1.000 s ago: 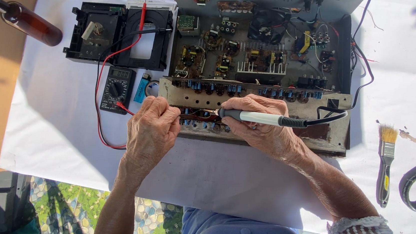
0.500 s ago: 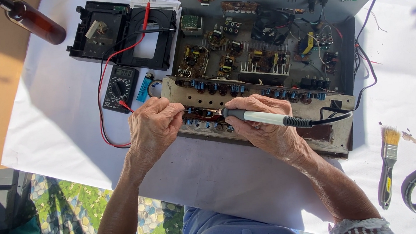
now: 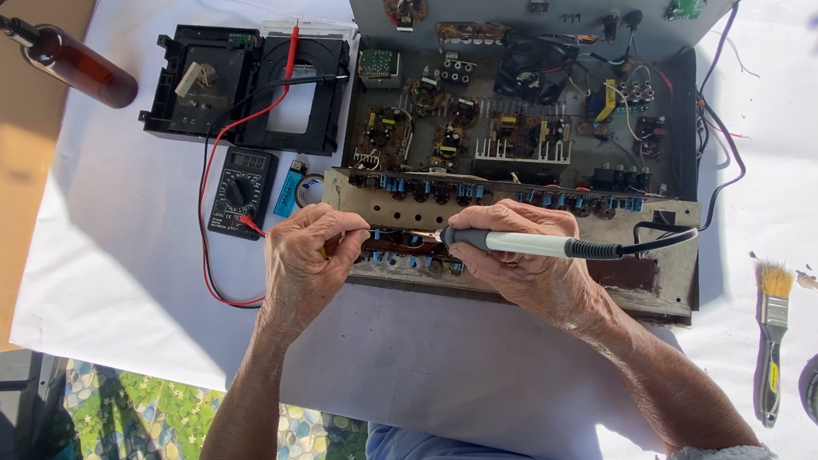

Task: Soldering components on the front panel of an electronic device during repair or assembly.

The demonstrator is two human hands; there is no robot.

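1. While both wrists rest at the near edge, little has shifted over the past second — the work holds steady at one spot.
2. Right hand (image 3: pixel 531 274) grips a soldering iron (image 3: pixel 548 244), tip aimed left at the front strip of the opened amplifier (image 3: pixel 520 151).
3. Left hand (image 3: pixel 305 264) pinches something thin — too small to tell.
4. Farther off lies a multimeter (image 3: pixel 241 190).

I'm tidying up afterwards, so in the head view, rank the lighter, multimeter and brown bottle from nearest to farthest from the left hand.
From the left hand:
1. Lighter, just above it, by the chassis.
2. Multimeter, up and to the left, beside the lighter.
3. Brown bottle, far upper-left corner.
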